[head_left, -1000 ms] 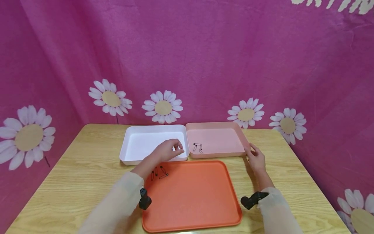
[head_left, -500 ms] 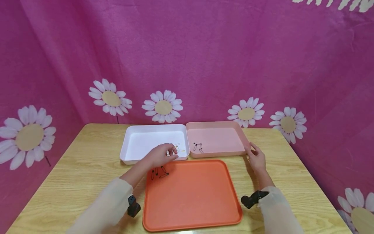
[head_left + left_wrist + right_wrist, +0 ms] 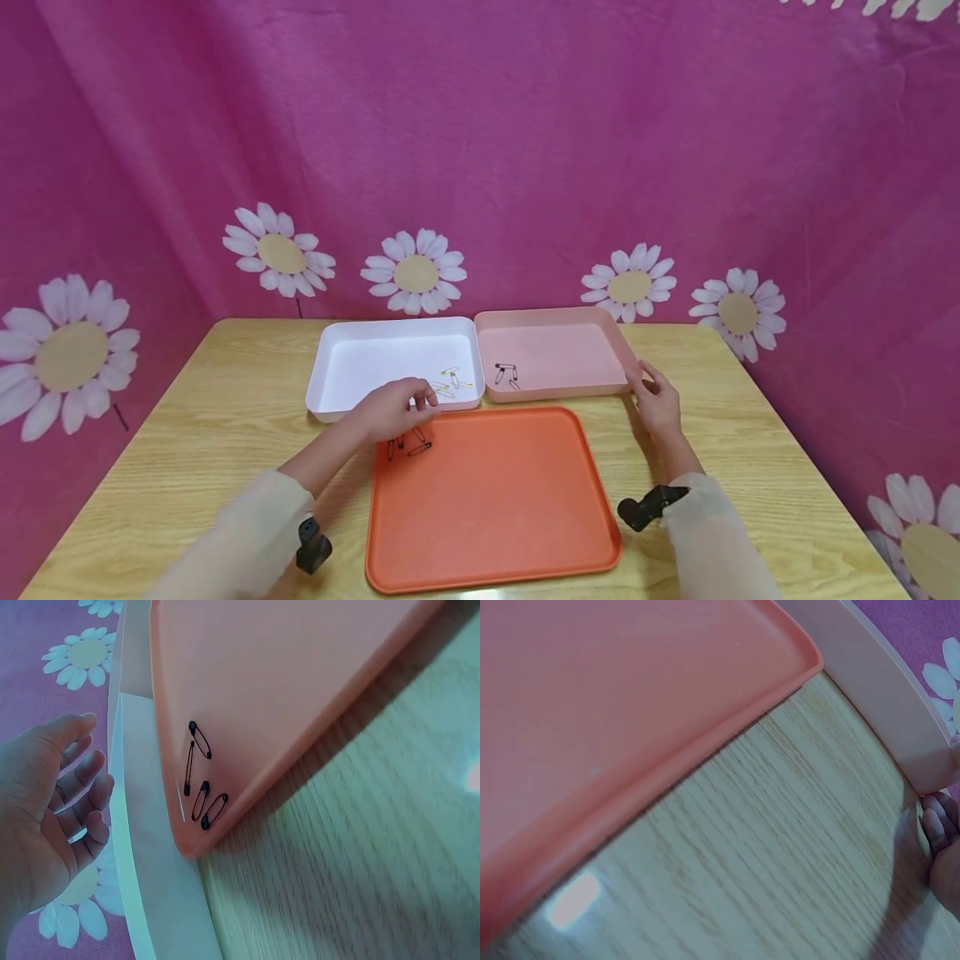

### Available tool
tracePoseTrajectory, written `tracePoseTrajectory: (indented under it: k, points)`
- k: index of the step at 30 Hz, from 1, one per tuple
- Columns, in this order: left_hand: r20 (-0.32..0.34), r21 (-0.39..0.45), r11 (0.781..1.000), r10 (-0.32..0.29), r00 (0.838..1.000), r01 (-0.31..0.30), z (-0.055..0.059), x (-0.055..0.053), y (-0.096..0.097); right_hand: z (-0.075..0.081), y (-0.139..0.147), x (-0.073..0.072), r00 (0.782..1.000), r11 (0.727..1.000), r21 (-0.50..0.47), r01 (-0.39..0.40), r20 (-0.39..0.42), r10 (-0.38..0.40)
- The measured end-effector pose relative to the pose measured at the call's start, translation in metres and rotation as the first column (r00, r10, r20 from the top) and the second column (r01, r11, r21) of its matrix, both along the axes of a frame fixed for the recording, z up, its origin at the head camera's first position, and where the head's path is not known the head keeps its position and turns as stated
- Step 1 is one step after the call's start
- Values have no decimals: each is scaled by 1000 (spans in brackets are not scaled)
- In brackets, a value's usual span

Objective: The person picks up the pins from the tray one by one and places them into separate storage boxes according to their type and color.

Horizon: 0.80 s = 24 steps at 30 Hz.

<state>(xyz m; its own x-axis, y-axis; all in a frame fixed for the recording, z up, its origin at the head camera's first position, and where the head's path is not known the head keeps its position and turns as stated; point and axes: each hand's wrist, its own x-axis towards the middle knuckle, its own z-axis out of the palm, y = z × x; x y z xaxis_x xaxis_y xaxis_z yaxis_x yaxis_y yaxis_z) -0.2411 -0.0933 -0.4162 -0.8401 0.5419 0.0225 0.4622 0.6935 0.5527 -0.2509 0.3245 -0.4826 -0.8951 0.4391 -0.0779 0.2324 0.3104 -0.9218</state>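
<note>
My left hand [image 3: 393, 408], fingers loosely bent and holding nothing, hovers by the front edge of the white tray [image 3: 318, 375], over the back-left part of the orange tray [image 3: 495, 500]. Several black safety pins [image 3: 199, 799] lie in that corner of the orange tray, partly behind the hand in the head view. Gold safety pins [image 3: 453, 379] are scattered in the white tray's front-right corner. My right hand [image 3: 660, 408] holds the front-right corner of the pink tray [image 3: 562, 392]; in the right wrist view its curled fingers [image 3: 934, 825] sit at the tray's corner.
A few dark safety pins [image 3: 506, 373] lie at the pink tray's front left. White and pink trays stand side by side behind the orange one on a wooden table [image 3: 187, 450]. A magenta curtain [image 3: 480, 167] with daisies hangs behind.
My left hand has drawn back to the left and toward me from over the white tray, uncovering the gold safety pins there. The right hand has stayed at the pink tray's corner.
</note>
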Motion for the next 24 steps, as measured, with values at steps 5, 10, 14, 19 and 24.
tracePoseTrajectory:
  k: [5, 10, 14, 19, 24]
  points:
    - [-8, -33, 999, -41, 999, 41, 0, 6, -3, 1, 0, 1, 1000, 1000, 4, -2, -2, 2]
    - [4, -112, 992, -66, 998, 66, -2, 12, -7, 1, 0, 1, 1000, 1000, 22, 6, -8, -6]
    - [23, -144, 985, -87, 996, 89, -6, 17, -14, 1, -1, 1, 999, 999, 38, 8, -32, -7]
    - [-3, -148, 982, -118, 993, 116, -12, 19, -22, 0, -1, 0, 999, 999, 47, 17, -33, -16]
    - [-57, -175, 976, -139, 989, 128, -21, 21, -26, -2, 0, 0, 1000, 999, 50, 16, -21, -15]
